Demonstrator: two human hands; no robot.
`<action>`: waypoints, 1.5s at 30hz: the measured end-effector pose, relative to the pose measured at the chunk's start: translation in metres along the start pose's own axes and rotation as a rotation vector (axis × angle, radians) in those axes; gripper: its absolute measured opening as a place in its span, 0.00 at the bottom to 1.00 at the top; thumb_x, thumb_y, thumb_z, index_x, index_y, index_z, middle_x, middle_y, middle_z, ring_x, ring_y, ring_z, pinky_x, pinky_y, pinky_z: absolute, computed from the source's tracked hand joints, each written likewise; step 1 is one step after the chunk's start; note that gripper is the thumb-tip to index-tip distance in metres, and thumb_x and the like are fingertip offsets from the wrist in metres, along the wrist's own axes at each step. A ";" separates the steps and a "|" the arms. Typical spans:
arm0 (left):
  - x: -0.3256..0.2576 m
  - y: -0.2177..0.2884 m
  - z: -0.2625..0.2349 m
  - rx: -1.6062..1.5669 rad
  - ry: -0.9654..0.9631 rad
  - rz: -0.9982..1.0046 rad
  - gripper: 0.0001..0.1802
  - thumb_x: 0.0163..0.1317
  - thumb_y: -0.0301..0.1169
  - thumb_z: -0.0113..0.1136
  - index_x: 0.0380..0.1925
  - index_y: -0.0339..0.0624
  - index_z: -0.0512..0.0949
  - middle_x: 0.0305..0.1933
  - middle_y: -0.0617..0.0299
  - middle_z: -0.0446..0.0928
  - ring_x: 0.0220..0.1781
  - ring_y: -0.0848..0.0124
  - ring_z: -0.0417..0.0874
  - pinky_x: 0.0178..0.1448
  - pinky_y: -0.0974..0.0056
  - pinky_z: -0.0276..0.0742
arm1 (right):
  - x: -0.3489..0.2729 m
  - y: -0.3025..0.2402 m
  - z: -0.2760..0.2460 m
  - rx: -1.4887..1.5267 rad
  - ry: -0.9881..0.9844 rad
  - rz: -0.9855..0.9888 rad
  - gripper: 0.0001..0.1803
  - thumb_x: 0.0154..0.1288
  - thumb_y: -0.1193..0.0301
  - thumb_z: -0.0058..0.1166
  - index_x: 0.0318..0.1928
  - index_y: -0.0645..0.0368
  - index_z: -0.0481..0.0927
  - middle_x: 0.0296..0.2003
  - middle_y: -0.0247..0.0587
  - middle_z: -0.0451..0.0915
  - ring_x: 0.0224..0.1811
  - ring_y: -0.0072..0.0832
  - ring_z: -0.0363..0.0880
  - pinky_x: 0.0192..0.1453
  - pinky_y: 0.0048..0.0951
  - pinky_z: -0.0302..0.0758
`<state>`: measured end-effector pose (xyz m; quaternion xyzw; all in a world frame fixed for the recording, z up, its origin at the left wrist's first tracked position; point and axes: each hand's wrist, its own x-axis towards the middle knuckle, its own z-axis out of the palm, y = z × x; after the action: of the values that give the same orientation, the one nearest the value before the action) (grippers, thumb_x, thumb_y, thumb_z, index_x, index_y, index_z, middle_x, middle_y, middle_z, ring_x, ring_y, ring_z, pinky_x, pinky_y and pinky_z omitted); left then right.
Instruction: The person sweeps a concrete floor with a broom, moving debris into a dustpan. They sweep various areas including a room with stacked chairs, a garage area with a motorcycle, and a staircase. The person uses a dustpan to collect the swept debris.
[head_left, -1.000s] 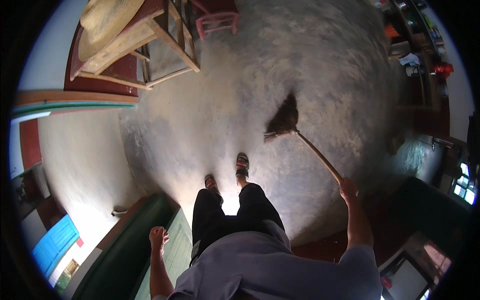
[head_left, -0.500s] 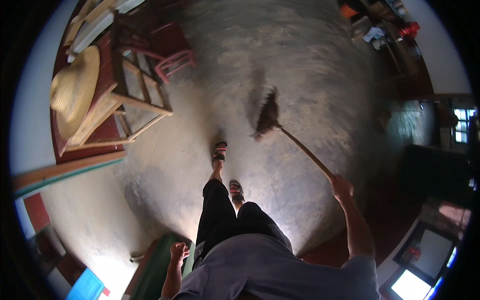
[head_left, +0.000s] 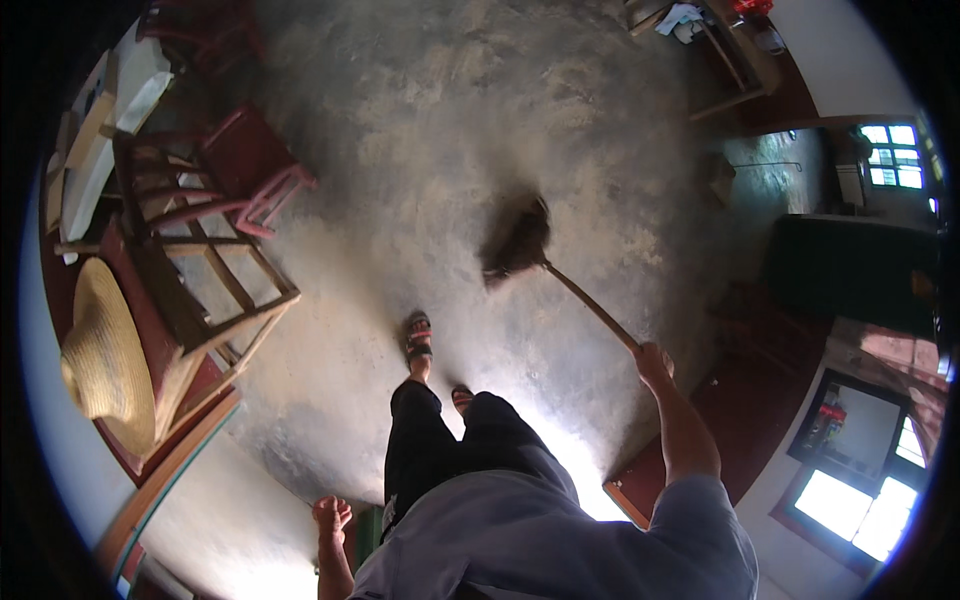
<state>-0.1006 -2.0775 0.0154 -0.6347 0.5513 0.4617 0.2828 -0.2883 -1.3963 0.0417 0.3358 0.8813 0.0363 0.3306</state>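
Observation:
My right hand [head_left: 655, 362] grips the end of a thin wooden broom handle. The broom [head_left: 520, 240] reaches out ahead of me, its dark bristle head blurred low over the grey concrete floor [head_left: 440, 120]. My left hand [head_left: 330, 515] hangs at my side with loosely curled fingers and holds nothing. My feet in sandals [head_left: 418, 338] stand on the floor, the left one forward.
A wooden chair frame [head_left: 215, 290] and a red chair [head_left: 250, 170] stand to my left. A straw hat [head_left: 105, 355] lies on a surface at far left. A dark cabinet [head_left: 850, 265] and windows are at right, a cluttered table [head_left: 720, 40] far ahead.
The view has swung, and the chairs and hat have slid toward the lower left. The broom head has swept further forward and I have stepped ahead.

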 end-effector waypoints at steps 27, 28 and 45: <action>-0.067 0.339 0.230 0.505 -0.172 0.306 0.12 0.53 0.32 0.50 0.34 0.36 0.68 0.28 0.56 0.73 0.26 0.69 0.76 0.28 0.67 0.75 | 0.117 0.016 -0.020 0.268 -0.217 0.182 0.16 0.58 0.58 0.37 0.33 0.54 0.73 0.32 0.48 0.75 0.39 0.45 0.72 0.40 0.43 0.68; -0.064 0.353 0.241 0.513 -0.203 0.354 0.11 0.53 0.32 0.49 0.34 0.36 0.68 0.28 0.55 0.73 0.26 0.69 0.77 0.28 0.67 0.75 | 0.110 0.027 -0.020 0.258 -0.211 0.206 0.16 0.58 0.58 0.38 0.32 0.55 0.74 0.31 0.48 0.75 0.38 0.46 0.72 0.40 0.43 0.67; -0.052 0.589 0.334 0.517 -0.333 0.462 0.07 0.50 0.29 0.46 0.20 0.37 0.70 0.19 0.61 0.69 0.17 0.74 0.71 0.20 0.73 0.69 | 0.336 -0.195 -0.195 0.472 0.003 0.098 0.11 0.56 0.62 0.43 0.33 0.52 0.75 0.31 0.46 0.76 0.35 0.43 0.74 0.37 0.40 0.70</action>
<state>-0.7564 -1.9009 0.0125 -0.3178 0.7246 0.4558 0.4077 -0.7041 -1.3087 -0.0497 0.4460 0.8484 -0.1545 0.2396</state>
